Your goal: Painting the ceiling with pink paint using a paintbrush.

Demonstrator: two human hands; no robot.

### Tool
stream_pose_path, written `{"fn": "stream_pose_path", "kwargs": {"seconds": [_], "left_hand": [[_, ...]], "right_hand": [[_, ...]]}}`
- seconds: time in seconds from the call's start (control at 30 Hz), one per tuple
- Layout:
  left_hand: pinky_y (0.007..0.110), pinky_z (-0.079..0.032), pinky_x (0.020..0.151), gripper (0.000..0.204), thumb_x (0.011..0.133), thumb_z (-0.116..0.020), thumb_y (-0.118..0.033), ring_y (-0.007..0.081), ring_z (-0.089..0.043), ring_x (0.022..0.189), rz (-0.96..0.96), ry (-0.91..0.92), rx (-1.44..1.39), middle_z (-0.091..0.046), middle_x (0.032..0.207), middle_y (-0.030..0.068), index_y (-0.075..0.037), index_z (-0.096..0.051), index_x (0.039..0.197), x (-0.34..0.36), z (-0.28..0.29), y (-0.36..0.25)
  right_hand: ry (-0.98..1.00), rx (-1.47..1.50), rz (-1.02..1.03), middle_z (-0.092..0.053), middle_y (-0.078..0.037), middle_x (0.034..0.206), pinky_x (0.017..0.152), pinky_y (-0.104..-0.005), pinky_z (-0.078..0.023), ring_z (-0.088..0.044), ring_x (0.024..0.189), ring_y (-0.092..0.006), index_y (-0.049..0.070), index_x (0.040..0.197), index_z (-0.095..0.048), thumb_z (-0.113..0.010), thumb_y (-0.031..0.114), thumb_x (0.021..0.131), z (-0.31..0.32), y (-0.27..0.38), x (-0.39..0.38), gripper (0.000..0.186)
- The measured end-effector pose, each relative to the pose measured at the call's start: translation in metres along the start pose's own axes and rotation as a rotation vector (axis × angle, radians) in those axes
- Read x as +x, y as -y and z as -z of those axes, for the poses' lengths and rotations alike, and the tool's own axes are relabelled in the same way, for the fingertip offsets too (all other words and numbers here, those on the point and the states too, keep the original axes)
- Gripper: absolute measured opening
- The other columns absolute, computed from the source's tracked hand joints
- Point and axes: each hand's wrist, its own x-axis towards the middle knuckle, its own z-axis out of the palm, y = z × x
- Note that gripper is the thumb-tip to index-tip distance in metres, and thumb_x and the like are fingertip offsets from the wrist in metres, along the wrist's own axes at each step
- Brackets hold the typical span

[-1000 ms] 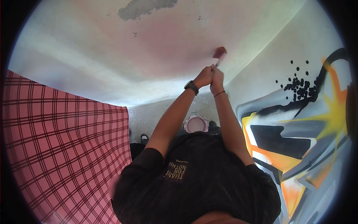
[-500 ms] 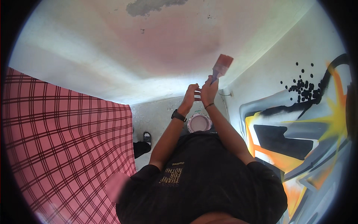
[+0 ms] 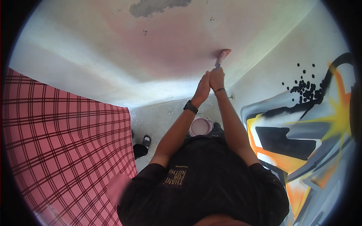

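My right hand [image 3: 217, 79] is closed around the handle of a wide paintbrush [image 3: 223, 57]. The brush's pinkish bristles press on the pale wall in front of me, inside a pink-tinted patch. Against the side of my right hand rests my left hand [image 3: 203, 88], its fingers stretched out and close together. Part of its palm side is hidden by the right hand. Below the two hands, a round bucket [image 3: 190, 130] of pale pink paint stands on the floor by my legs, with paint smeared along its rim.
A pink plaid cloth [image 3: 71, 135] hangs at the left. Beside it show a dark-clothed leg and a sandalled foot [image 3: 146, 141]. Colourful graffiti covers the right wall [image 3: 260, 88]. Higher on the painted wall is a grey bare patch [image 3: 158, 6].
The brush has moved up onto the wall and its bristles have tilted against it. Both hands have risen and reached forward, with my left hand now flush against the right.
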Motion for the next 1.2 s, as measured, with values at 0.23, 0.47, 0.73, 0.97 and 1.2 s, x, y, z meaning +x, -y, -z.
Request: {"fn": "stream_pose_path", "kwargs": {"seconds": [0.23, 0.47, 0.73, 0.97, 1.2], "left_hand": [[0.030, -0.050, 0.083, 0.058, 0.099, -0.039, -0.057, 0.0152, -0.060, 0.100, 0.071, -0.067, -0.654, -0.062, 0.111, 0.0048, -0.006, -0.055, 0.122, -0.013, 0.036, -0.008], [0.030, -0.051, 0.081, 0.030, 0.097, -0.055, -0.031, 0.0158, -0.063, 0.090, 0.155, 0.004, -0.681, -0.066, 0.098, 0.0059, -0.004, -0.061, 0.108, -0.026, 0.092, -0.032], [0.031, -0.052, 0.078, 0.025, 0.098, -0.053, -0.028, 0.0161, -0.062, 0.086, 0.096, -0.096, -0.851, -0.065, 0.094, 0.0044, -0.005, -0.060, 0.104, -0.056, 0.129, -0.021], [0.031, -0.051, 0.077, 0.024, 0.100, -0.048, -0.029, 0.0164, -0.062, 0.086, -0.045, -0.203, -0.967, -0.064, 0.092, 0.0034, -0.007, -0.058, 0.102, -0.083, 0.148, -0.005], [0.033, -0.049, 0.086, 0.028, 0.103, -0.039, -0.030, 0.0172, -0.061, 0.094, -0.098, -0.334, -0.904, -0.063, 0.100, 0.0041, -0.007, -0.056, 0.107, -0.061, 0.096, -0.008]], "right_hand": [[0.080, 0.106, 0.002, -0.064, -0.033, 0.086, 0.072, -0.0522, -0.053, -0.065, 0.084, -0.0474, -0.009, 0.098, -0.044, -0.053, 0.010, 0.089, -0.033, 0.040, -0.038, 0.024], [0.240, 0.005, -0.022, -0.063, -0.032, 0.096, 0.077, -0.0514, -0.054, -0.065, 0.090, -0.0461, -0.009, 0.105, -0.043, -0.051, 0.016, 0.092, -0.057, 0.070, -0.070, 0.029], [0.391, 0.098, 0.087, -0.065, -0.029, 0.094, 0.078, -0.0537, -0.053, -0.065, 0.090, -0.0453, -0.006, 0.105, -0.047, -0.042, 0.019, 0.097, -0.084, 0.097, -0.099, 0.026], [0.628, 0.031, 0.242, -0.066, -0.028, 0.091, 0.076, -0.0527, -0.053, -0.066, 0.088, -0.0454, -0.006, 0.103, -0.049, -0.039, 0.020, 0.097, -0.095, 0.112, -0.120, 0.029], [0.662, 0.149, 0.422, -0.065, -0.030, 0.092, 0.078, -0.0522, -0.051, -0.063, 0.090, -0.0470, -0.002, 0.101, -0.054, -0.044, 0.015, 0.093, -0.076, 0.067, -0.079, 0.022]]}}
